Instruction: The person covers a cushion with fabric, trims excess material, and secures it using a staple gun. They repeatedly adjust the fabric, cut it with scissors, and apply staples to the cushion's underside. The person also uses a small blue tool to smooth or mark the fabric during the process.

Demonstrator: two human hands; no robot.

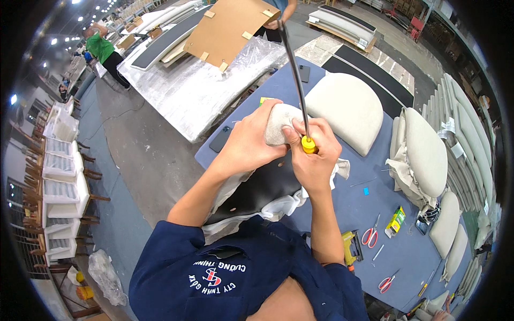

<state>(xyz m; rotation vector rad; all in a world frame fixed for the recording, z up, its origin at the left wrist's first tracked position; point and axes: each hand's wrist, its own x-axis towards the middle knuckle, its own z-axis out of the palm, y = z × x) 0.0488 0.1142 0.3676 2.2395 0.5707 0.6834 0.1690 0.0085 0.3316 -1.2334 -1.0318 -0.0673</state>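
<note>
Between my hands is the rounded, pale beige fabric end of an upholstered piece [280, 124]. A black underside panel [257, 191] with loose white fabric along its edge shows below, against my body; I cannot tell whether it is the same piece. My left hand [243, 140] is closed around the padded end, fingers hidden behind it. My right hand [319, 163] is wrapped round the yellow handle of a screwdriver [297, 80], whose long metal shaft points up and away. The right thumb presses on the beige fabric. Most of the screwdriver's handle is hidden in the fist.
On the blue table [342, 214] lie a beige cushion [345, 109], two pairs of scissors [370, 237], a yellow-green box [395, 222], a staple gun [352, 249] and phones. Covered cushions [425, 152] stand along the right. Across it, a person holds a brown board [233, 29].
</note>
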